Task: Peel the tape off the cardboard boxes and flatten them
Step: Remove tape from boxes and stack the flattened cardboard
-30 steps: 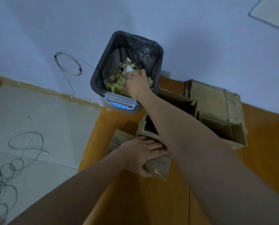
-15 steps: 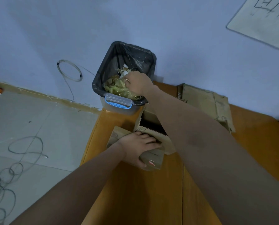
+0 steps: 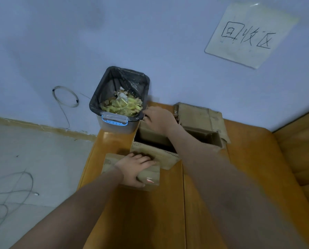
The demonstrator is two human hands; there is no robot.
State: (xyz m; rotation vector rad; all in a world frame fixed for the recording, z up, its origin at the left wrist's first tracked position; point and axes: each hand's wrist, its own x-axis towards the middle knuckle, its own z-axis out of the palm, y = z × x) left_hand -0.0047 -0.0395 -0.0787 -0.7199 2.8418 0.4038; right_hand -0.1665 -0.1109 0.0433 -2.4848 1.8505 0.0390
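- The right hand [image 3: 159,119] is drawing back from the bin [image 3: 120,97] toward the open box [image 3: 153,141]. A second ago it was reaching down into the bin; it is now hovering over the far rim of the box, at 5 o'clock from the bin.
- The fingers of the right hand are curling loosely. Whether they are pinching anything cannot be told; no tape is showing in them.
- Judgement: the peeled tape is probably lying in the bin among the yellowish scraps, so the discard step appears finished and the box is ready for flattening.
- The left hand [image 3: 135,168] is staying in place, as in both earlier frames. Its fingers are lying spread over the near flap of the open box, with the thumb wrapping the edge of the flap below it, steadying the box on the wooden surface [image 3: 141,212].
- A second box [image 3: 200,123] is lying partly collapsed at 3 o'clock from the open box, against the wall.
- A paper sign [image 3: 249,33] is hanging on the wall at 1 o'clock.
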